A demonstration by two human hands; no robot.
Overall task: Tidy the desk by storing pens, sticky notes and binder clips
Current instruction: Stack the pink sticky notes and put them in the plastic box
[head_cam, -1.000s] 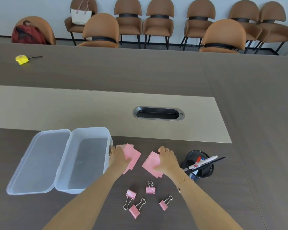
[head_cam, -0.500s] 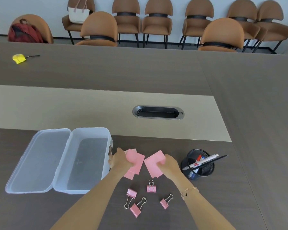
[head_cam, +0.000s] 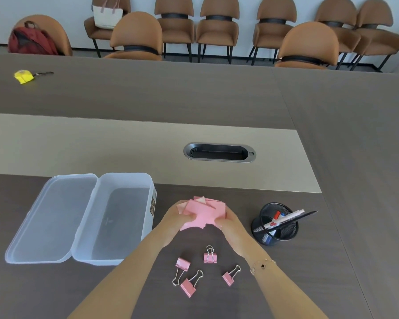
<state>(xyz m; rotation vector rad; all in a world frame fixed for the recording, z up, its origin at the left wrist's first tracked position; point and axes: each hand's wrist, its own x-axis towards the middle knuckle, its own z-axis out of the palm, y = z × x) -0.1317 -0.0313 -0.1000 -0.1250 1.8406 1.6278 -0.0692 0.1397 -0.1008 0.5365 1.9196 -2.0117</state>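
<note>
Gripped the pink sticky notes (head_cam: pixel 202 214) from both sides: left hand (head_cam: pixel 179 218) pinched on the stack's left edge, right hand (head_cam: pixel 228 223) pinched on its right edge, the sheets fanned unevenly between the two with corners poking out toward the far side. Held the bundle just right of the clear plastic box (head_cam: pixel 115 217), apparently lifted off the desk (head_cam: pixel 332 146), though hard to tell for certain. Lay roughly flat, with the long axis running left to right between the hands and slightly tilted, the lower left corner dropping nearer the camera. Differed from half a second before, when two separate fans sat apart, one under each hand; now merged into one overlapping pile, and the hands drawn closer together. Left the box open, its lid (head_cam: pixel 53 217) folded out to the left and nothing visible inside. Lay four pink binder clips (head_cam: pixel 205 270) loose on the desk right of the box and nearer the camera than the notes, unmoved since earlier. Stood the black mesh cup (head_cam: pixel 275 224) farther right of the box, beyond the right hand, with pens (head_cam: pixel 286 218) leaning out toward the right. Showed a thin bracelet (head_cam: pixel 262 265) on the right wrist.
</note>
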